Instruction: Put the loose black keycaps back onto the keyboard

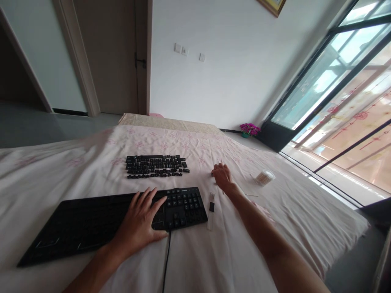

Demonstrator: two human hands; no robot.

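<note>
A black keyboard lies slanted across the bed; many keys are off its left and middle parts, while the number pad still has keys. My left hand rests on it with fingers spread, holding nothing. Beyond the keyboard, loose black keycaps are laid out in rows. To the right of those, my right hand is low over the sheet with its fingers curled together. A small dark bit shows at its fingertips, too small to name. Between keyboard and right forearm lies a clear strip with a black band.
A clear round tub of cotton swabs lies on its side at the right, and a single swab is near my right forearm. The keyboard cable runs toward me over the wrinkled sheet. Purple flowers stand beyond the bed.
</note>
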